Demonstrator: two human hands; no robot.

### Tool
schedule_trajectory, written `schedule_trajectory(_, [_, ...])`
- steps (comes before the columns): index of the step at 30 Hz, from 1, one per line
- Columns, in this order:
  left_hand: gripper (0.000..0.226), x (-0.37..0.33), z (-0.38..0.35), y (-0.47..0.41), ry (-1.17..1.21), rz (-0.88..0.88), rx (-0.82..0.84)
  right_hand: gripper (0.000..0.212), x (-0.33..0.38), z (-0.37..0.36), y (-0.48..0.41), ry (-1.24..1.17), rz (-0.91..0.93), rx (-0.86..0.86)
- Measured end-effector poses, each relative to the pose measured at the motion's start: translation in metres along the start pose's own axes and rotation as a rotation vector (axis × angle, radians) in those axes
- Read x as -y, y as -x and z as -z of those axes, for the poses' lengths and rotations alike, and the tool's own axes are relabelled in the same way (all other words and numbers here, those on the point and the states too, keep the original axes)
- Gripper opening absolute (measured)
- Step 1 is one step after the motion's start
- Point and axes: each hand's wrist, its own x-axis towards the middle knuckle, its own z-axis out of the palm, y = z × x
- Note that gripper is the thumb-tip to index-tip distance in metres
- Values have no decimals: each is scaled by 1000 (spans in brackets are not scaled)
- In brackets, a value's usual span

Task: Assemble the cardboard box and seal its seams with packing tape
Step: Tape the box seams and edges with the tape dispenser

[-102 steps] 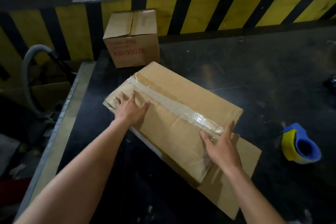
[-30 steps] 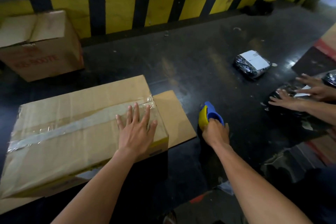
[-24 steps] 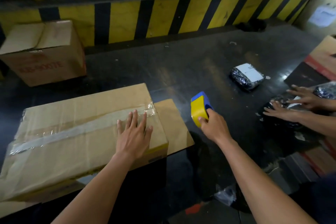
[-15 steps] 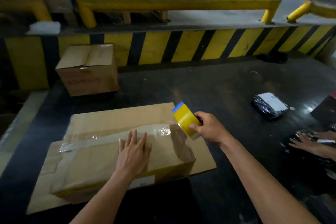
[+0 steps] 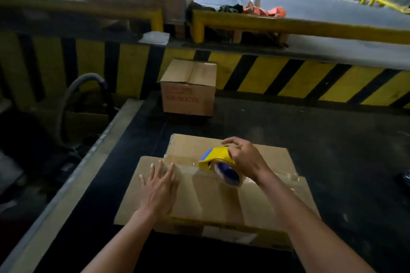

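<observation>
Now my right hand [image 5: 245, 157] has carried the tape dispenser [image 5: 218, 167] in over the cardboard box [image 5: 213, 193], which lies on the dark table [image 5: 332, 144] before me. At left, my left hand [image 5: 158, 188] presses flat, fingers spread, on the taped seam [image 5: 186, 168]; my right grips the dispenser from above, wrist bent, forearm angled inward

Blurred red print, far carton [image 5: 188, 93]; unreadable
</observation>
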Motion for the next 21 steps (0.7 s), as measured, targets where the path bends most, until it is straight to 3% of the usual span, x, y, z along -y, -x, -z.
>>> schedule_trajectory(2, [65, 10, 5, 2, 34, 38, 15, 29, 6, -21, -6, -15, 7, 69])
schedule_trajectory(5, [64, 20, 7, 0, 198, 65, 91, 73, 9, -45, -16, 134, 24, 139])
schedule_trajectory(7, [65, 23, 5, -3, 439, 72, 118, 89, 10, -56, -23, 231, 74, 154])
schedule_trajectory(12, [46, 27, 5, -12, 710, 154, 100, 73, 9, -65, -36, 249, 159, 223])
schedule_trajectory(17, [62, 32, 12, -15, 933, 220, 92, 63, 22, -58, -53, 533, 151, 404])
schedule_trajectory(21, [47, 35, 14, -20, 958, 191, 116, 57, 36, -58, -62, 666, 98, 494])
